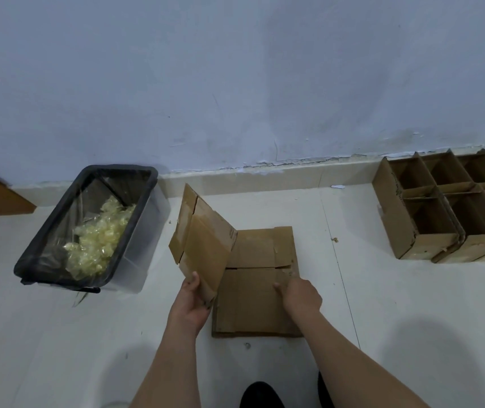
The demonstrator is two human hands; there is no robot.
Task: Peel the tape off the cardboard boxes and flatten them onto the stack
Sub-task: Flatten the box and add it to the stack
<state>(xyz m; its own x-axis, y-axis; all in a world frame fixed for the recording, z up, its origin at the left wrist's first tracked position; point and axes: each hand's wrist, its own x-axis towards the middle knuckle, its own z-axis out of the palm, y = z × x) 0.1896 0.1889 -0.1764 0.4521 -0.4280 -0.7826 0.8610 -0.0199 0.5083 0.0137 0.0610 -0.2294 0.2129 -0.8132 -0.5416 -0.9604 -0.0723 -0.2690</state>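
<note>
On a pale smooth floor [382, 319] beside a blue-grey wall, a flattened brown corrugated cardboard box [203, 240] is held tilted by the left hand [192, 303], fingers gripping its lower edge, above the flat cardboard stack [253, 304]. The right hand [301, 295], fingers curled, rests on the stack; its grip cannot be told.

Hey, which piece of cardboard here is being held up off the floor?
The flattened box beside the bin, gripped at its lower edge by the left hand and tilted up. The stack lies flat; the open boxes stand untouched.
</note>
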